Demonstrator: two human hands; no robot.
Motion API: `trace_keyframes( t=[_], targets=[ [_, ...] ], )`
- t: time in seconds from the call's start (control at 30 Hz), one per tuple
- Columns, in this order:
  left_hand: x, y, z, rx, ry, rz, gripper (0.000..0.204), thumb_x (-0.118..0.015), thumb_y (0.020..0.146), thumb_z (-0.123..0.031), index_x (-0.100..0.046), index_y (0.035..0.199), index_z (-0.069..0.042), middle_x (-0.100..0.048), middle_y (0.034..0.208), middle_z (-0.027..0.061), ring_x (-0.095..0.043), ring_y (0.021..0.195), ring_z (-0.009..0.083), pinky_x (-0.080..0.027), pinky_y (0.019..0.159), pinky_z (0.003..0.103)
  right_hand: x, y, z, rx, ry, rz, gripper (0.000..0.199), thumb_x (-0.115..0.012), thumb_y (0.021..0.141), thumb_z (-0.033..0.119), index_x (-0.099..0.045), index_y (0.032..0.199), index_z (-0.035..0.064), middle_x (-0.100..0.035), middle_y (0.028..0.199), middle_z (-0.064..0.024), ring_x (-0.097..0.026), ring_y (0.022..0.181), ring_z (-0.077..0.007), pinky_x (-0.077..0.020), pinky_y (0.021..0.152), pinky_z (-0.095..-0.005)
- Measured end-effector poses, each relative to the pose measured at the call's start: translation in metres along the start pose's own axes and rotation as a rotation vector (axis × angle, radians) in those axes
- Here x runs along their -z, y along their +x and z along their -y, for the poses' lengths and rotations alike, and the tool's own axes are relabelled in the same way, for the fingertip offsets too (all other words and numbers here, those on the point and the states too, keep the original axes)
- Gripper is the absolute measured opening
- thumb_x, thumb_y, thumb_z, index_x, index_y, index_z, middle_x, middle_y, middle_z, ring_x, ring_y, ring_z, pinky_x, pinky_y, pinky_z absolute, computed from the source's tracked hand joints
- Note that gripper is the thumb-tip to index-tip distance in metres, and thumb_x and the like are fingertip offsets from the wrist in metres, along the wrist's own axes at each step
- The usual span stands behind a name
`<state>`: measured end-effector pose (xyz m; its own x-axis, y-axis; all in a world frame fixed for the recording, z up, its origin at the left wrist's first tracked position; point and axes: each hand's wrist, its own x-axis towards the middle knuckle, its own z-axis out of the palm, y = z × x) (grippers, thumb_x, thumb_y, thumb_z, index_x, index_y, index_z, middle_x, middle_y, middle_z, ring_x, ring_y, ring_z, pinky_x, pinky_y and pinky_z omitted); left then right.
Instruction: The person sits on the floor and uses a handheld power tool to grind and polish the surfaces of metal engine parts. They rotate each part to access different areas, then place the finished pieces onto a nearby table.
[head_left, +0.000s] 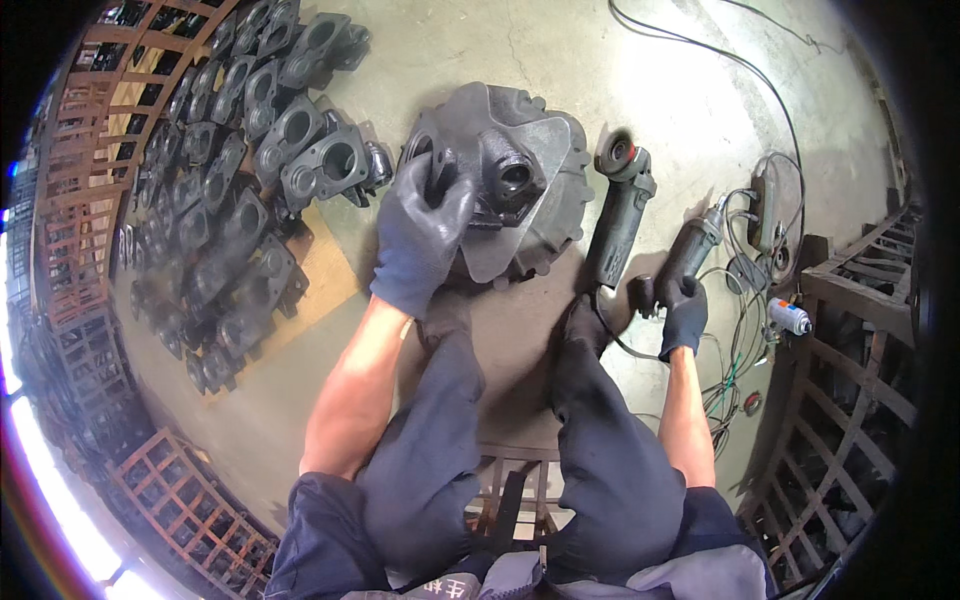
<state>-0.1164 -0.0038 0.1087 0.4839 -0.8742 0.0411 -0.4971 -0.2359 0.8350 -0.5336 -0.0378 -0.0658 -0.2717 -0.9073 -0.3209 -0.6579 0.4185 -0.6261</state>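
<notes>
1. The concrete floor [640,100] carries everything; you sit low with both knees forward, and rusty lattice crates [190,500] ring the spot.
2. To your left, a big batch of grey cast housings [230,170] lies in rows, partly on a cardboard sheet [325,275]. From here you cannot tell which of them are already ground and which are raw, so the share done stays unclear.
3. The large grey casting [520,190] sits on the floor just ahead of your knees, bored boss facing up. Judging by its place, it is the piece in work now.
4. Your left hand [420,235], gloved, is closed over the casting's near-left edge, steadying it.
5. The angle grinder [618,205] lies on the floor just right of the casting, untouched.
6. Your right hand [683,310], gloved, is wrapped around the handle of a smaller die grinder [690,245], its nose well apart from the casting, so grinding on this piece looks not yet begun.
7. Cables [745,330] tangle at your right.
</notes>
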Motion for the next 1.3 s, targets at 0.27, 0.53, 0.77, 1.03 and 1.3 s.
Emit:
trace_keyframes(
  t=[0.27, 0.53, 0.77, 1.03, 1.3],
  targets=[
    [0.039, -0.006, 0.024, -0.523, 0.351, -0.212, 0.035, -0.042, 0.108, -0.021, -0.066, 0.12, 0.003, -0.067, 0.122, 0.0134, -0.064, 0.113, 0.025, -0.049, 0.102, 0.036, -0.002, 0.029, 0.016, -0.106, -0.198, -0.07, 0.063, -0.074, 0.078, 0.046, -0.065, 0.117, -0.0021, -0.067, 0.115, -0.0266, -0.066, 0.107, -0.0409, -0.0505, 0.094, -0.0443],
    [0.079, -0.022, -0.035, -0.314, 0.301, -0.238, 0.028, -0.052, 0.104, -0.018, -0.066, 0.117, 0.003, -0.069, 0.115, 0.0156, -0.067, 0.105, 0.023, -0.053, 0.095, 0.037, 0.002, 0.11, -0.033, -0.179, -0.318, 0.056, 0.054, -0.08, 0.07, 0.039, -0.07, 0.1, -0.0044, -0.073, 0.091, -0.0225, -0.072, 0.084, -0.0375, -0.0567, 0.075, -0.043],
    [0.075, -0.067, -0.124, -0.109, -0.135, 0.182, 0.018, -0.064, 0.095, -0.01, -0.069, 0.11, -0.003, -0.073, 0.097, 0.0117, -0.071, 0.09, 0.0208, -0.054, 0.083, 0.031, 0.056, 0.02, 0.024, -0.188, 0.57, 0.246, 0.044, -0.062, 0.09, 0.037, -0.066, 0.107, -0.0039, -0.066, 0.088, -0.0118, -0.064, 0.074, -0.0227, -0.0532, 0.068, -0.0342],
    [-0.038, -0.136, -0.209, 0.082, -0.446, 0.707, 0.062, -0.077, 0.086, -0.032, -0.052, 0.13, 0.005, -0.07, 0.103, 0.0233, -0.07, 0.097, 0.0323, -0.054, 0.087, 0.039, 0.166, -0.102, 0.211, 0.134, 0.818, 0.62, 0.036, -0.062, 0.087, 0.021, -0.063, 0.114, -0.0022, -0.069, 0.098, -0.0145, -0.069, 0.089, -0.025, -0.0565, 0.083, -0.0348],
    [-0.035, -0.194, -0.243, 0.495, -1.255, 0.335, 0.034, -0.074, 0.089, -0.015, -0.058, 0.115, 0.0, -0.062, 0.089, 0.004, -0.059, 0.065, 0.0101, -0.051, 0.055, 0.025, 0.188, -0.174, 0.295, -0.01, 0.827, 1.016, 0.053, -0.059, 0.098, 0.044, -0.058, 0.124, -0.0026, -0.068, 0.098, -0.0119, -0.069, 0.081, -0.0192, -0.0585, 0.072, -0.03]
  ],
)
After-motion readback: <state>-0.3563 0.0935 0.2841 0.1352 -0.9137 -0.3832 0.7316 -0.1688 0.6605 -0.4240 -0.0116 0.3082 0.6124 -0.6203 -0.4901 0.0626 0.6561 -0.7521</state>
